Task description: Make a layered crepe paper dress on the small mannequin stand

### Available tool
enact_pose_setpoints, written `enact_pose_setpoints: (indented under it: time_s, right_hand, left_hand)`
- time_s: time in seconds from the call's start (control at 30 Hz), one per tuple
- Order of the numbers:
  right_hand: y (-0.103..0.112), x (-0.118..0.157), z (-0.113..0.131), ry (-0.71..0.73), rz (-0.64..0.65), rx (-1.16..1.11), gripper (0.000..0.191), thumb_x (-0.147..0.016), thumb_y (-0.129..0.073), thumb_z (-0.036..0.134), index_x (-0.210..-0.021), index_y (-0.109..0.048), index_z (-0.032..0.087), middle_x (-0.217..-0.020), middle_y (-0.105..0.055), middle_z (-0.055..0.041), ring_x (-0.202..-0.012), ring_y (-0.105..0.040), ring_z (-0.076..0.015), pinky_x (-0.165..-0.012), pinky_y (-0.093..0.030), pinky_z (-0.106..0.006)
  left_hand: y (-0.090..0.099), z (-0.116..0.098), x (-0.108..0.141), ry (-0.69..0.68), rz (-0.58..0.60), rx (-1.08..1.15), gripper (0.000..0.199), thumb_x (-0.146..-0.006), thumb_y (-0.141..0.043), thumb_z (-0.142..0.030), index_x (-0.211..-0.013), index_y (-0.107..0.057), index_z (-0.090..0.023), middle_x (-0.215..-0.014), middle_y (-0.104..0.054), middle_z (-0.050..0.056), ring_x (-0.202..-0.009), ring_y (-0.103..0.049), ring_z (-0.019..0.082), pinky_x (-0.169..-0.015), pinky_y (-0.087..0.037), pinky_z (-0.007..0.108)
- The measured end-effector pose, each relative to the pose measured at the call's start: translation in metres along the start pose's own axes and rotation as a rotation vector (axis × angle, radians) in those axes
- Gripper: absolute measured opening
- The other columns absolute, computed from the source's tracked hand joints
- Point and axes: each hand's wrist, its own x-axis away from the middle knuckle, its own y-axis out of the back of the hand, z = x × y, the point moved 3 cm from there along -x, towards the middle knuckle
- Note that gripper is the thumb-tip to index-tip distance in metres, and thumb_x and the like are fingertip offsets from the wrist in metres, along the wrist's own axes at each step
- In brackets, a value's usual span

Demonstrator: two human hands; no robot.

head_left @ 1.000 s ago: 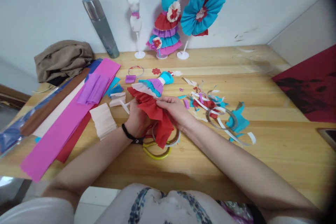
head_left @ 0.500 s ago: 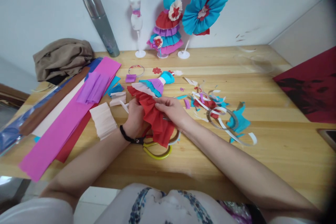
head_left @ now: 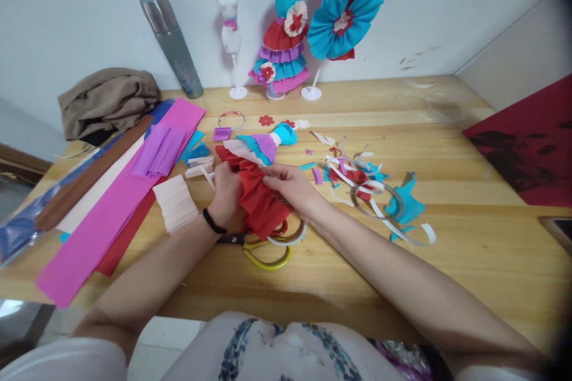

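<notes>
Between my hands is a strip of red crepe paper (head_left: pixel 263 208), gathered into folds. My left hand (head_left: pixel 226 190) closes around its left side, and a narrow white strip (head_left: pixel 208 176) sticks out beside those fingers. With thumb and fingers pinched, my right hand (head_left: pixel 290 186) grips the upper right edge of the red paper. Just beyond lies a small paper dress (head_left: pixel 263 146) with turquoise, purple, white and red layers; its red layer meets the paper I hold. Scissors with yellow and red handles (head_left: pixel 268 262) lie under my hands, beside a tape roll (head_left: pixel 290 238), partly covered.
Crepe paper sheets (head_left: pixel 120 202) and a brown cloth (head_left: pixel 107 98) lie at left. A bottle (head_left: pixel 172 44), a bare mannequin (head_left: pixel 230 18), a dressed mannequin (head_left: pixel 286 41) and one with a big turquoise rosette (head_left: pixel 346 18) stand along the wall. Paper scraps (head_left: pixel 357 172) litter the right.
The loose lower end of the red paper has swung left and up, showing more of the scissors' red handle and the tape roll. Both hands keep their grip nearly in place.
</notes>
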Motion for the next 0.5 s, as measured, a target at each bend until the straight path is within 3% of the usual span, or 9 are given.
enact_pose_setpoints:
  time_s: [0.13, 0.23, 0.37, 0.5]
  right_hand:
    - [0.000, 0.000, 0.000, -0.018, -0.010, -0.012, 0.017, -0.068, -0.067, 0.018, -0.083, -0.077, 0.018, -0.077, -0.076, -0.0004, -0.071, -0.065, -0.0146, -0.064, -0.049, -0.025]
    - [0.000, 0.001, 0.001, -0.037, -0.016, -0.010, 0.018, -0.068, -0.067, 0.018, -0.083, -0.077, 0.018, -0.074, -0.074, 0.0001, -0.066, -0.063, -0.0126, -0.059, -0.045, -0.022]
    - [-0.001, 0.001, 0.002, -0.066, -0.025, 0.005, 0.018, -0.068, -0.068, 0.017, -0.084, -0.077, 0.018, -0.070, -0.072, 0.0011, -0.059, -0.058, -0.0096, -0.054, -0.040, -0.020]
    - [0.000, 0.000, 0.003, -0.067, -0.046, 0.009, 0.016, -0.067, -0.069, 0.015, -0.081, -0.076, 0.018, -0.069, -0.071, 0.0029, -0.056, -0.054, -0.0074, -0.052, -0.039, -0.018]
  left_hand:
    - [0.010, -0.002, -0.008, -0.176, -0.016, -0.181, 0.020, -0.048, -0.082, -0.017, -0.056, -0.063, -0.017, -0.061, -0.065, -0.001, -0.063, -0.057, 0.015, -0.056, -0.044, 0.024]
    - [0.013, -0.005, -0.009, -0.228, 0.008, -0.293, 0.014, -0.053, -0.079, -0.017, -0.059, -0.066, -0.016, -0.063, -0.066, 0.001, -0.063, -0.057, 0.015, -0.057, -0.043, 0.025]
    - [0.012, -0.007, -0.003, -0.118, 0.072, -0.178, 0.016, -0.056, -0.078, -0.022, -0.065, -0.066, -0.016, -0.066, -0.067, 0.001, -0.059, -0.057, 0.014, -0.055, -0.043, 0.025]
    - [0.015, -0.006, 0.001, 0.060, 0.062, -0.052, 0.013, -0.061, -0.075, -0.023, -0.067, -0.065, -0.017, -0.059, -0.063, 0.000, -0.054, -0.056, 0.014, -0.052, -0.043, 0.024]
